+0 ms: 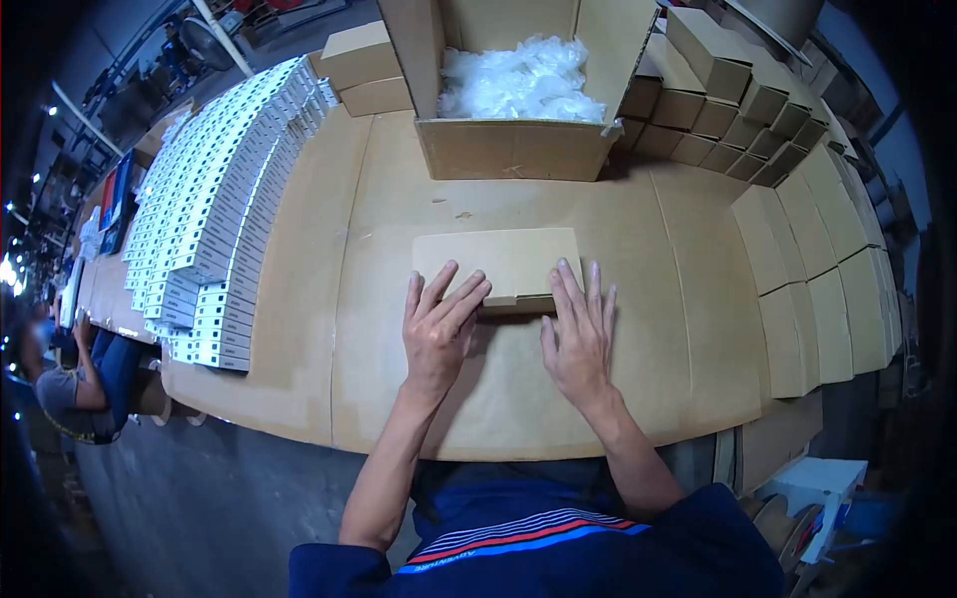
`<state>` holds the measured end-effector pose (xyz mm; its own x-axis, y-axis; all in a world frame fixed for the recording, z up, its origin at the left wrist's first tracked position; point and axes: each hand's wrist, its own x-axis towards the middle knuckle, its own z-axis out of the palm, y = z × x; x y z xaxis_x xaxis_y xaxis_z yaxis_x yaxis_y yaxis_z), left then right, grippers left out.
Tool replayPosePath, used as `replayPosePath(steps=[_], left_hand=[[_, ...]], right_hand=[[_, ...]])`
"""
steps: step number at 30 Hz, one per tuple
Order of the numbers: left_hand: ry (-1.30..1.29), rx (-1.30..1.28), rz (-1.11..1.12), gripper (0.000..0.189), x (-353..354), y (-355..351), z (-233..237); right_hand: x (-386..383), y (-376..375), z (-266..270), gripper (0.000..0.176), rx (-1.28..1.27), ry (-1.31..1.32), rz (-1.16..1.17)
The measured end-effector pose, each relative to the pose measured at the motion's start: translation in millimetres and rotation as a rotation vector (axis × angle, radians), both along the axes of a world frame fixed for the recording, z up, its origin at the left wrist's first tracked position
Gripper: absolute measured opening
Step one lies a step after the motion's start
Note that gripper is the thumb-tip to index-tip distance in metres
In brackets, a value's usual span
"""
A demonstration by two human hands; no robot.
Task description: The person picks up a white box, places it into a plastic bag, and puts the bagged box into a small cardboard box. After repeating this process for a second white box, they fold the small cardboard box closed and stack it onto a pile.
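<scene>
A flat brown cardboard box (pixel 503 261) lies on the cardboard-covered table (pixel 399 189) in front of me. My left hand (pixel 439 324) rests with its fingers spread on the box's near left edge. My right hand (pixel 578 334) presses flat on the near right edge, fingers extended over the lid. Neither hand grips anything; both lie palm down, touching the box.
A large open carton (pixel 513 149) with clear plastic bags (pixel 518 80) stands behind the box. Rows of white boxes (pixel 219 199) fill the left. Stacked brown boxes (pixel 797 219) line the right and back. A seated person (pixel 70 384) is at far left.
</scene>
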<state>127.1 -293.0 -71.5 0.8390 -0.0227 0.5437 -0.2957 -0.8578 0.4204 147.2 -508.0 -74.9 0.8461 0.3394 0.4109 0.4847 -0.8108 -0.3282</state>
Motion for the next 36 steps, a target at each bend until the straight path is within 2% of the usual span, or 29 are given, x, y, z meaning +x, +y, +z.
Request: replayPosePath(steps=[4, 5, 9, 11, 18, 26, 36], left_hand=[[-0.005, -0.104, -0.017, 0.036, -1, 0, 2], [-0.035, -0.088, -0.023, 0.033, 1, 2, 3], [-0.097, -0.107, 0.038, 0.02, -17, -2, -7], [-0.074, -0.185, 0.109, 0.013, -22, -10, -8], [-0.027, -0.333, 0.263, 0.01, -12, -28, 1], [-0.063, -0.408, 0.188, 0.01, -9, -30, -2], [-0.049, -0.426, 0.215, 0.01, -8, -33, 3]], right_hand=[[17, 3, 4, 0.05, 0.22, -0.014, 0.197], [18, 9, 2, 0.033, 0.337, -0.022, 0.166], [14, 17, -10, 0.018, 0.446, -0.076, 0.134], [12, 19, -11, 0.016, 0.464, -0.073, 0.115], [10, 29, -6, 0.005, 0.507, 0.004, 0.047], [11, 36, -4, 0.008, 0.555, 0.025, 0.014], [11, 43, 1, 0.011, 0.527, 0.031, -0.042]])
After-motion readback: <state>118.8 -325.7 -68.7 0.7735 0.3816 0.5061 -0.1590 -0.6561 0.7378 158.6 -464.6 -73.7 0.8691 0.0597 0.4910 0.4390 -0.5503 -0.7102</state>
